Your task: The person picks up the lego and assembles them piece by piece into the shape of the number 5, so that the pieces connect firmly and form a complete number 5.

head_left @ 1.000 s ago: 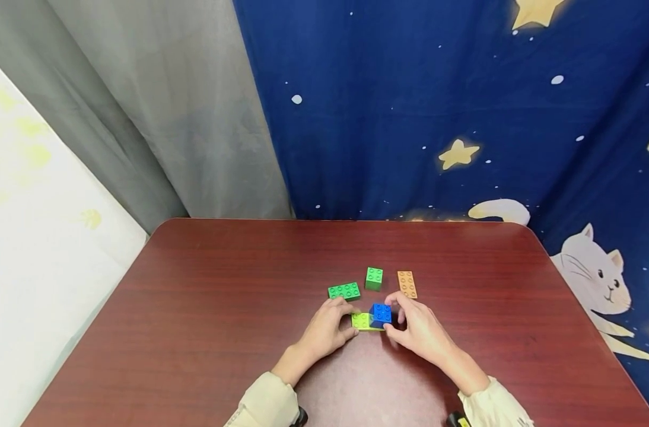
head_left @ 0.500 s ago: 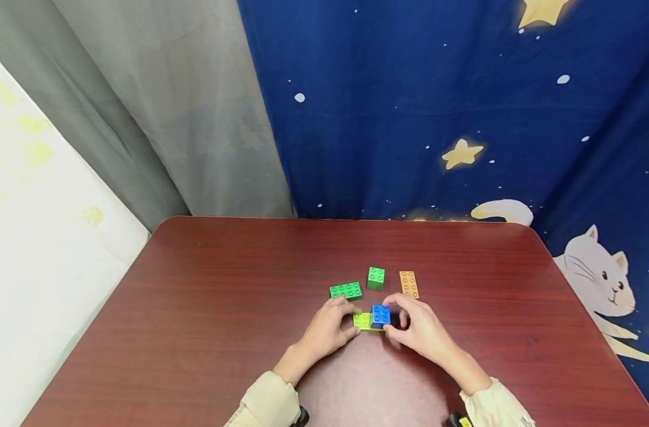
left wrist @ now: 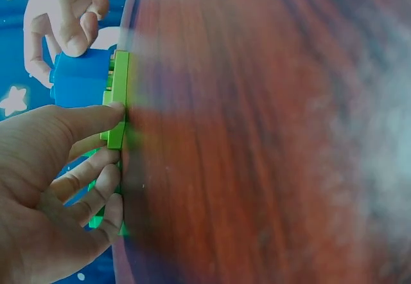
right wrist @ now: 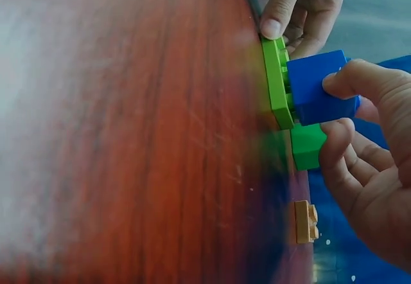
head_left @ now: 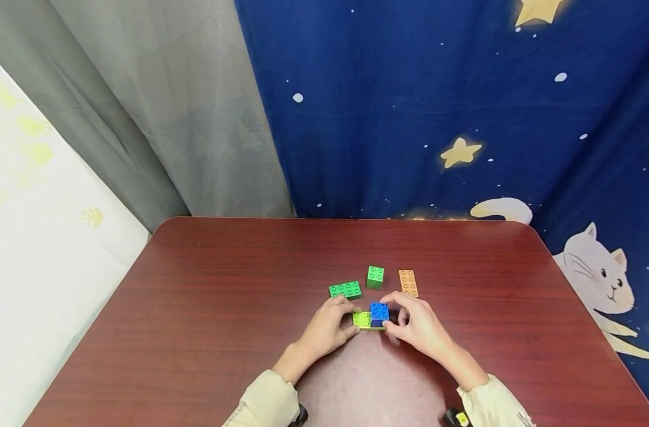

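On the table lies a thin lime-green building brick [head_left: 361, 319], and my left hand [head_left: 327, 325] pinches its left end between thumb and fingers. Over its right half stands a blue two-by-two brick [head_left: 379, 314], whose sides my right hand [head_left: 422, 326] holds by thumb and fingertip. In the left wrist view, studs of the lime brick [left wrist: 119, 97] show beside the blue brick [left wrist: 82, 78], so the two do not look fully pressed together. The right wrist view shows the right thumb on the face of the blue brick [right wrist: 318, 88].
Just behind the hands are a green two-by-four brick [head_left: 345, 289], a taller green two-by-two brick [head_left: 375, 277] and a flat orange brick [head_left: 408, 283]. The brown table [head_left: 223, 296] reaches back to grey and blue curtains [head_left: 410, 107].
The blue brick has shifted slightly left over the lime brick and sits straighter, the right hand moving with it. My left hand stays on the lime brick.
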Demonstrator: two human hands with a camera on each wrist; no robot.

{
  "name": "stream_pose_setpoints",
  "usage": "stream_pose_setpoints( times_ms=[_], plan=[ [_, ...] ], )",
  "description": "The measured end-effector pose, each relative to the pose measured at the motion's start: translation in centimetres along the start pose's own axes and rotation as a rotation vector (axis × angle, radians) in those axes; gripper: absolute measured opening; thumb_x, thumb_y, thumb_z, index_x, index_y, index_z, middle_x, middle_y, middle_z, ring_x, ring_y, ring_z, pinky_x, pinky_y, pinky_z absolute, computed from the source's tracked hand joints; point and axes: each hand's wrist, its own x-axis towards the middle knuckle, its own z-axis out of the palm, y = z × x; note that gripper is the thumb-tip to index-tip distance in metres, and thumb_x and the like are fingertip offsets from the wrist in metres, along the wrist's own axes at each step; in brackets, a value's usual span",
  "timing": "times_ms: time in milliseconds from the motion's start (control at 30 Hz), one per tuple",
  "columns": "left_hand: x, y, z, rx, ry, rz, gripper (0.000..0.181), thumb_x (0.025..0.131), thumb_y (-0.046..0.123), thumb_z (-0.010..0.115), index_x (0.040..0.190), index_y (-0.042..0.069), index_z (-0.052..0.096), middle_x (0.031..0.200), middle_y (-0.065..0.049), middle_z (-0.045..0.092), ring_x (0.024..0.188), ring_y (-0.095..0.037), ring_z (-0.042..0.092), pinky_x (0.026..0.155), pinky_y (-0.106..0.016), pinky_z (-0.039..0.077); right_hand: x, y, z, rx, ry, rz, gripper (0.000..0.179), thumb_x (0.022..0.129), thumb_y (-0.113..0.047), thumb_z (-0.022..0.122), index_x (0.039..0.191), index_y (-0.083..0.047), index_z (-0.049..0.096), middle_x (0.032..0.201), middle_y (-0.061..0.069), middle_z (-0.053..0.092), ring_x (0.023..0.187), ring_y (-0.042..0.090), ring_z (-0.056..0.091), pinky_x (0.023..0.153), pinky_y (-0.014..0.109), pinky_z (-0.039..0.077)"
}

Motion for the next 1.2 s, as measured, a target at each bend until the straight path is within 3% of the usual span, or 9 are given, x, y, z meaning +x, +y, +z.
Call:
stream_pose_setpoints(
  times_ms=[200, 433, 600, 800, 1033, 1200],
  plan=[
    [0.0, 0.0, 0.0, 0.011, -0.002, -0.005, 0.03, 0.075, 0.015, 0.077, 0.102, 0.007, 0.069, 0.096, 0.001, 0.059, 0.093, -0.014, 0.053, 0.082, -0.027, 0.045, 0.0, 0.0, 0.2, 0.007, 0.003, 0.027, 0.036, 0.071, -0.004, 0.077, 0.101, -0.018, 0.061, 0.063, -0.004, 0.05, 0.046, 0.001, 0.043, 0.044, 0.021, 0.038],
    [0.2, 0.9, -1.0, -0.029, -0.003, 0.001, 0.043, 0.078, 0.016, 0.074, 0.116, 0.002, 0.061, 0.107, -0.006, 0.058, 0.094, -0.016, 0.056, 0.082, -0.027, 0.046, -0.2, 0.0, 0.3, 0.014, 0.011, 0.019, 0.037, 0.07, -0.004, 0.077, 0.101, -0.017, 0.061, 0.076, -0.001, 0.057, 0.049, 0.001, 0.042, 0.045, 0.021, 0.038],
    [0.5, 1.4, -0.5, -0.089, 0.013, 0.066, 0.043, 0.082, 0.022, 0.072, 0.119, 0.004, 0.06, 0.111, -0.004, 0.059, 0.102, -0.014, 0.056, 0.088, -0.028, 0.044, -0.4, 0.1, 0.2, 0.01, 0.017, 0.006, 0.038, 0.07, -0.003, 0.078, 0.101, -0.016, 0.06, 0.073, -0.001, 0.057, 0.049, 0.001, 0.043, 0.046, 0.021, 0.039],
    [0.9, 1.0, 0.2, -0.151, 0.034, 0.087, 0.038, 0.086, 0.026, 0.069, 0.116, 0.004, 0.063, 0.11, -0.003, 0.064, 0.104, -0.014, 0.057, 0.09, -0.028, 0.043, -0.5, 0.1, 0.2, -0.005, 0.005, 0.048, 0.038, 0.071, -0.007, 0.078, 0.103, -0.015, 0.06, 0.057, -0.01, 0.049, 0.048, 0.0, 0.044, 0.048, 0.021, 0.04],
    [1.2, 0.7, 0.4, -0.099, 0.02, 0.131, 0.035, 0.086, 0.025, 0.068, 0.114, 0.005, 0.061, 0.109, -0.001, 0.063, 0.105, -0.014, 0.055, 0.092, -0.028, 0.041, -0.7, 0.1, 0.4, 0.054, 0.037, 0.089, 0.038, 0.07, -0.006, 0.079, 0.102, -0.012, 0.059, 0.077, -0.003, 0.062, 0.046, 0.001, 0.046, 0.051, 0.022, 0.042],
    [1.3, 0.8, 0.3, -0.093, -0.012, 0.111, 0.035, 0.085, 0.023, 0.069, 0.113, 0.003, 0.061, 0.109, -0.003, 0.063, 0.103, -0.013, 0.057, 0.09, -0.026, 0.043, -0.7, 0.0, 0.3, 0.075, 0.022, 0.118, 0.035, 0.071, -0.007, 0.079, 0.099, -0.015, 0.061, 0.073, -0.005, 0.061, 0.045, 0.003, 0.046, 0.045, 0.022, 0.039]
  ],
)
